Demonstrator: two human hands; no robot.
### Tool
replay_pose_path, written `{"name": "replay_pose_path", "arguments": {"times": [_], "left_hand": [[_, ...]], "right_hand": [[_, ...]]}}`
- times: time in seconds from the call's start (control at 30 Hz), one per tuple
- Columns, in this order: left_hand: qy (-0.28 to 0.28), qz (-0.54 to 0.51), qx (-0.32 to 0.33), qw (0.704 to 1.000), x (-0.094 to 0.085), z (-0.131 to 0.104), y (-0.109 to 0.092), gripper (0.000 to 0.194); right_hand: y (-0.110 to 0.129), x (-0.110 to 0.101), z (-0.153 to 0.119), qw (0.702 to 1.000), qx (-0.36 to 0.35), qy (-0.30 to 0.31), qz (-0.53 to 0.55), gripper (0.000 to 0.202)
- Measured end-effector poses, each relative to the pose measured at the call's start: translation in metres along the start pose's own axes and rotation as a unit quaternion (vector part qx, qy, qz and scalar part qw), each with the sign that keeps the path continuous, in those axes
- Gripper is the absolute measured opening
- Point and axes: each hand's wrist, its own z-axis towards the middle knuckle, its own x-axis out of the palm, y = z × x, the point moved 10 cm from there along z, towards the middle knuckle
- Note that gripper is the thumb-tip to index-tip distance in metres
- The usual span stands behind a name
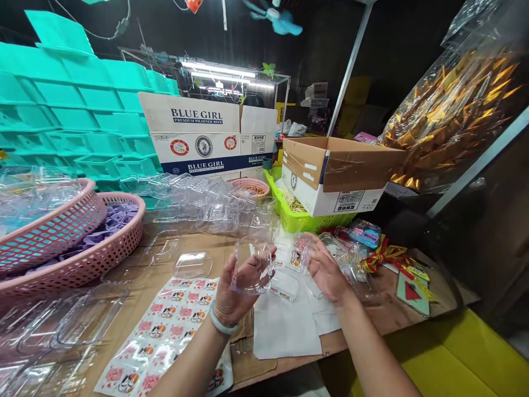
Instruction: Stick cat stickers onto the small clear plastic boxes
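Observation:
My left hand (243,281), with a pale band at the wrist, holds a clear plastic box (253,267) upright over the table; the fingers show through it. In my right hand (328,273) is a clear sticker (298,255) with a pink print and a cat, pinched at its right edge. The two hands are a short way apart. A sheet of stickers (177,314) with the same pink and cat prints lies below my left forearm. Between the hands, white paper (285,328) covers part of the table, with some small printed clear pieces (283,289) on it.
Clear plastic boxes (219,204) pile up at the back, with more (61,325) at the left. Pink baskets (119,242) stand left. A green basket (297,220) bears an open carton (343,171). Red and yellow ribbons (384,256) and packs (363,234) lie right.

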Motion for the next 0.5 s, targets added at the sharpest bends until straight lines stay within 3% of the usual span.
{"name": "replay_pose_path", "arguments": {"times": [0.1,0.2,0.27,0.37,0.5], "left_hand": [[0.040,0.061,-0.013,0.997,0.011,-0.012,0.002,0.059],[0.021,0.110,-0.042,0.993,-0.002,-0.036,0.006,0.049],[-0.045,0.089,-0.057,0.993,-0.025,-0.054,0.003,0.048],[-0.175,0.022,-0.037,0.984,-0.061,-0.075,-0.014,0.051],[-0.313,-0.002,0.049,0.949,-0.082,-0.089,-0.039,0.037]], "right_hand": [[-0.015,0.031,-0.021,0.998,0.042,0.040,0.026,0.046],[-0.016,0.060,-0.043,0.993,0.017,0.089,-0.076,0.057],[-0.011,0.062,-0.047,0.978,-0.010,0.092,-0.187,0.071],[-0.010,0.047,-0.028,0.928,-0.014,0.074,-0.364,0.086],[-0.037,0.057,0.014,0.843,0.045,0.192,-0.500,0.115]]}}
